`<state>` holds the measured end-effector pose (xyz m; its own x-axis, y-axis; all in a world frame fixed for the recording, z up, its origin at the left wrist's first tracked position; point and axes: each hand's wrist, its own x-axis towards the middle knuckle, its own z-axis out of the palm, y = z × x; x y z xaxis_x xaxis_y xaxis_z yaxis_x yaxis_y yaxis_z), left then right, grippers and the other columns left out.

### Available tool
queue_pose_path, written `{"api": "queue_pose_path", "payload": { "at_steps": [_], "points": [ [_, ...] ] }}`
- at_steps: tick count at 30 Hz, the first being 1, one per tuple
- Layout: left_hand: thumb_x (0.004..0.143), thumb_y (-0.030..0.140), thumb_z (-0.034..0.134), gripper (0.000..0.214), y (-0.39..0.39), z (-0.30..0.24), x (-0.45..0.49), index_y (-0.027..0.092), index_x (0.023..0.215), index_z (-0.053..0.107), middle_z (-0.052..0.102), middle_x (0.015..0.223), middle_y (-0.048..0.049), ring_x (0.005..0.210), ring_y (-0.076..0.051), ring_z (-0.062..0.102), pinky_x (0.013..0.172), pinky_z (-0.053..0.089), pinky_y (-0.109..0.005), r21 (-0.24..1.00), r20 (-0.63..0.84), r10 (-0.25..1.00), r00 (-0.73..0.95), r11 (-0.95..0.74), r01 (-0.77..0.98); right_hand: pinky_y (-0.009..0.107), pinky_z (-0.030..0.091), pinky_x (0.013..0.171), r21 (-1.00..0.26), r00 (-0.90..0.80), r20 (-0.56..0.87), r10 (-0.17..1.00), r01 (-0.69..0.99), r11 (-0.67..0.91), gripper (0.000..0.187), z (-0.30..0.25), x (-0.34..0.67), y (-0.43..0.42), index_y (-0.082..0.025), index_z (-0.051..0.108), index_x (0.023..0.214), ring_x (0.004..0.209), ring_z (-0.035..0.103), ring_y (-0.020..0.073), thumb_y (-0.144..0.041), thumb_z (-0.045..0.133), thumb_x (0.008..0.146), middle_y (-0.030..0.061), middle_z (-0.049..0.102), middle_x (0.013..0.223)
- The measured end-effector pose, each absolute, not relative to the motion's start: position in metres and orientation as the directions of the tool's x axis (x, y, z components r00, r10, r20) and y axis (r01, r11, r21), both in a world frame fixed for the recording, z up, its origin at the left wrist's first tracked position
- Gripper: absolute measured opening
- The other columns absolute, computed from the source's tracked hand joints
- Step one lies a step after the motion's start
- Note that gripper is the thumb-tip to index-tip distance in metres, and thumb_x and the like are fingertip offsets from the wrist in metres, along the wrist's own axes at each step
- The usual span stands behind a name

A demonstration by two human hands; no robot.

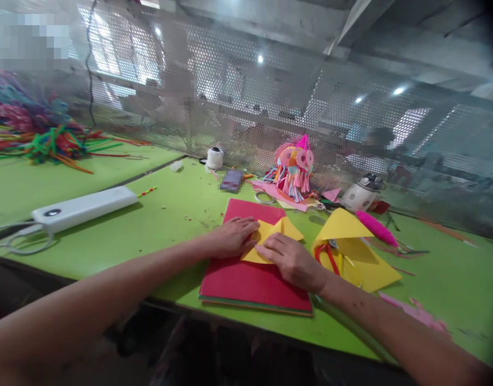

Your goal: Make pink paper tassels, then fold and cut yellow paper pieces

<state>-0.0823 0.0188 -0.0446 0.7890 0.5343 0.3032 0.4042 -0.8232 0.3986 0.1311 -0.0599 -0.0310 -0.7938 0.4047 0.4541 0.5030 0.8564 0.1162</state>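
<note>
A folded piece of yellow paper [289,229] lies on a stack of red paper [246,281], whose lower sheets show green and orange at the front edge. My left hand [235,237] rests on the left side of the yellow paper, its fingers stretched out and lying flat. Across the near right part bends my right hand [292,261], with curled fingers together on the paper; its thumb is partly hidden. Just right of this hand, a larger bent yellow sheet [343,225] arches over red-handled scissors [331,261], which are partly covered.
A white power strip [89,208] with a cable lies at left. Behind the stack are a tasselled pink paper craft [296,166], a white tape roll [214,158] and a white pot-like object [361,193]. A bright pink fuzzy stick [377,229] lies right. Mesh panel [238,96] borders the green table [169,214].
</note>
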Motion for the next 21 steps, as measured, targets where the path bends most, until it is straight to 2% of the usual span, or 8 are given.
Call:
{"api": "queue_pose_path", "payload": {
  "at_steps": [3, 6, 11, 17, 21],
  "points": [
    [0.095, 0.036, 0.047, 0.036, 0.023, -0.046, -0.087, 0.024, 0.127, 0.057, 0.055, 0.139, -0.0107, 0.135, -0.026, 0.042, 0.114, 0.024, -0.042, 0.41, 0.29, 0.49, 0.822, -0.84, 0.356, 0.042, 0.052, 0.091, 0.123, -0.812, 0.448, 0.375, 0.471, 0.873, 0.032, -0.033, 0.132, -0.056, -0.013, 0.059, 0.12, 0.108, 0.057, 0.024, -0.009, 0.041, 0.095, 0.016, 0.065, 0.114],
    [0.096, 0.037, 0.045, 0.04, 0.025, -0.046, -0.091, 0.027, 0.134, 0.053, 0.052, 0.143, -0.0073, 0.14, -0.026, 0.035, 0.116, 0.018, -0.044, 0.408, 0.24, 0.504, 0.83, -0.828, 0.385, 0.043, 0.051, 0.095, 0.11, -0.813, 0.46, 0.357, 0.451, 0.886, 0.031, -0.036, 0.13, -0.053, -0.015, 0.06, 0.12, 0.116, 0.055, 0.0236, -0.009, 0.042, 0.095, 0.0139, 0.064, 0.124],
    [0.097, 0.036, 0.042, 0.042, 0.023, -0.041, -0.092, 0.029, 0.138, 0.049, 0.045, 0.149, -0.0052, 0.144, -0.03, 0.026, 0.116, 0.01, -0.053, 0.41, 0.128, 0.551, 0.825, -0.786, 0.462, 0.043, 0.052, 0.097, 0.058, -0.823, 0.436, 0.364, 0.429, 0.901, 0.029, -0.037, 0.129, -0.05, -0.013, 0.063, 0.116, 0.118, 0.055, 0.0244, -0.008, 0.044, 0.095, 0.0132, 0.066, 0.123],
    [0.096, 0.034, 0.045, 0.042, 0.022, -0.043, -0.094, 0.031, 0.138, 0.05, 0.046, 0.148, -0.0044, 0.144, -0.028, 0.027, 0.117, 0.009, -0.05, 0.451, 0.161, 0.552, 0.818, -0.779, 0.436, 0.043, 0.051, 0.098, 0.047, -0.837, 0.416, 0.356, 0.411, 0.911, 0.029, -0.035, 0.131, -0.053, -0.013, 0.062, 0.117, 0.12, 0.055, 0.0244, -0.009, 0.043, 0.095, 0.0154, 0.064, 0.125],
    [0.096, 0.035, 0.046, 0.044, 0.022, -0.046, -0.093, 0.032, 0.139, 0.048, 0.045, 0.149, -0.003, 0.145, -0.027, 0.025, 0.117, 0.006, -0.048, 0.477, 0.149, 0.556, 0.818, -0.764, 0.433, 0.043, 0.053, 0.093, 0.054, -0.833, 0.404, 0.376, 0.433, 0.9, 0.028, -0.036, 0.132, -0.056, -0.012, 0.062, 0.116, 0.11, 0.059, 0.0254, -0.01, 0.042, 0.095, 0.0171, 0.066, 0.118]
  ]
}}
